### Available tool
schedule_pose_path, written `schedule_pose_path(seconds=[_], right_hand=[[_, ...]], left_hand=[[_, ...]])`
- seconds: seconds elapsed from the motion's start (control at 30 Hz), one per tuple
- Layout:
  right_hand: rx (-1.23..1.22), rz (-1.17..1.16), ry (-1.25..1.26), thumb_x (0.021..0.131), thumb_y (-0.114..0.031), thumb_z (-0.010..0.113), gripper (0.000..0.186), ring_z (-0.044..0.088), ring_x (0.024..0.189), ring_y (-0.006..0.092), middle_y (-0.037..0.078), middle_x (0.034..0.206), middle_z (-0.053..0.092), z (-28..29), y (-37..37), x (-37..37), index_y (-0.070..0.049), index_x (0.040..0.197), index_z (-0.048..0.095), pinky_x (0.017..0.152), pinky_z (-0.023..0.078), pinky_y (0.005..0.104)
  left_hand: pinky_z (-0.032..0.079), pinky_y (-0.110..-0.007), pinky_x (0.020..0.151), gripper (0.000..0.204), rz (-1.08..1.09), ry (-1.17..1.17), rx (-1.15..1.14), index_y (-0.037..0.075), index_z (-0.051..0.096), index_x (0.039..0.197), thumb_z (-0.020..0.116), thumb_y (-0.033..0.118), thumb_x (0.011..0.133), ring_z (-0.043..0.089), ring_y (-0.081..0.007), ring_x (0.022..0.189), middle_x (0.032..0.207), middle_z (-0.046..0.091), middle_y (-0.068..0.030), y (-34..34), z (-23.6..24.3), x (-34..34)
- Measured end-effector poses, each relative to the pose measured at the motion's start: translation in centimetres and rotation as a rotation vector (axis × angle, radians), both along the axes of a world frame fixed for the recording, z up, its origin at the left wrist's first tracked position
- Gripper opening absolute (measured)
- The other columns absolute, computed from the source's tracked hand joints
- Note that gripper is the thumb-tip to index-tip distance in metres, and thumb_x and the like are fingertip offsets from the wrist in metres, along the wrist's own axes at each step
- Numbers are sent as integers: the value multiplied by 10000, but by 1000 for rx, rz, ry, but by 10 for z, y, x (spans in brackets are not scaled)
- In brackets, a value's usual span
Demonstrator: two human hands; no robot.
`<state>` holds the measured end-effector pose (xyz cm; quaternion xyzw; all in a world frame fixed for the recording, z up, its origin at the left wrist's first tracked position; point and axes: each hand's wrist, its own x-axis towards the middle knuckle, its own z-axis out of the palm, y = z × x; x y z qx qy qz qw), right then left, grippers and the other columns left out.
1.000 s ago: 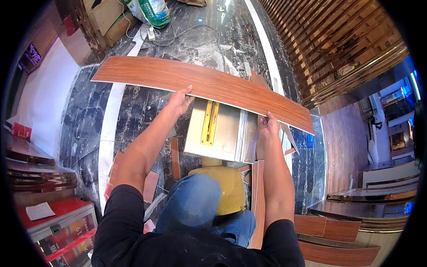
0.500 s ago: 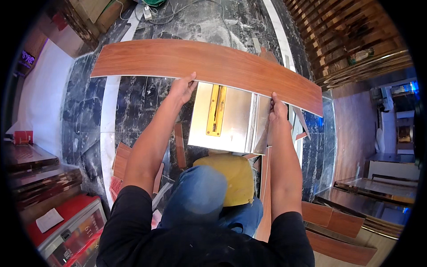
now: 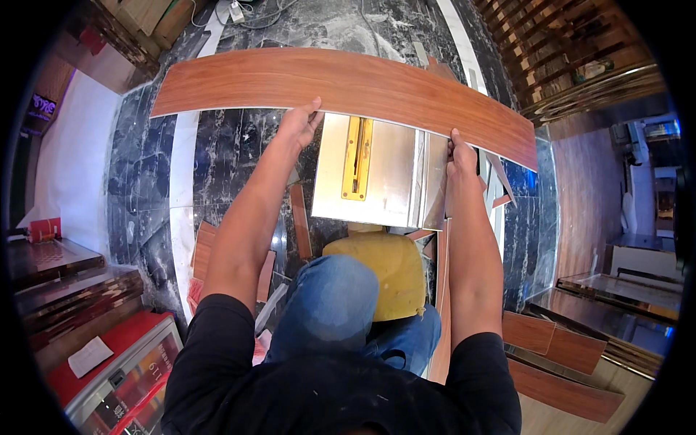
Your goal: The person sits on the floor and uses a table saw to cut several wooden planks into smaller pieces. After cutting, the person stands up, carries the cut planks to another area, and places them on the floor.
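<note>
A long reddish-brown wood-grain floor plank point(image 3: 326, 80) lies crosswise over the far part of a small metal-topped saw table point(image 3: 395, 181). My left hand point(image 3: 299, 127) grips the plank's near edge, left of the table. Near the table's right side, my right hand point(image 3: 461, 154) pinches the same edge, its fingers partly hidden. A yellow slotted insert point(image 3: 357, 159) is set in the metal top, and its far end runs up to the plank. Along the table's right part runs a straight metal rail point(image 3: 420, 181). The plank hides the far end of the table.
Plank offcuts point(image 3: 300, 221) lie left of the table, with others to the right. More planks point(image 3: 565, 388) rest at lower right. A yellow stool point(image 3: 388, 275) is by my knees. Cables point(image 3: 264, 22) cross the dark tiled floor at the back. A red-topped cabinet point(image 3: 109, 355) stands at lower left.
The whole view has shifted, so the plank, table and hands appear higher and slightly to the right. Both hands keep their hold, and the plank shows no clear movement against the table.
</note>
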<state>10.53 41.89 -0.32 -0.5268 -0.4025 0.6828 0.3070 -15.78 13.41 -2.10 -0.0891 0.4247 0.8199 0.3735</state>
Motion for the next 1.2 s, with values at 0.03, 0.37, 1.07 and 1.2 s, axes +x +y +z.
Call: schedule_pose_path(seconds=[0.03,0.37,1.07,1.2], right_hand=[[1,1,-18,898,-227,726,193,504,578,103,-6,708,568,1,-1,0,-62,910,625,525,406,253],[47,36,-7,899,-226,721,194,504,585,116,2,720,568,4,-4,5,-55,910,630,536,406,272],[48,16,-6,895,-225,727,180,488,584,98,-19,710,571,-1,-4,6,-76,888,627,537,379,249],[51,18,25,899,-218,724,172,485,592,95,-22,714,568,-3,-5,6,-76,892,628,545,387,250]], left_hand=[[513,-315,983,328,4,9,10,63,541,1217,648,13,911,602,-190,1081,1168,617,-69,0,1,1],[512,-315,996,326,39,53,22,49,532,1226,632,5,919,604,-198,1083,1182,605,-76,-1,14,10],[493,-312,983,311,20,59,0,49,548,1211,649,41,917,584,-195,1105,1168,609,-65,-5,12,13],[487,-309,981,303,26,57,6,60,553,1204,652,47,918,586,-185,1096,1158,615,-55,-5,10,13]])
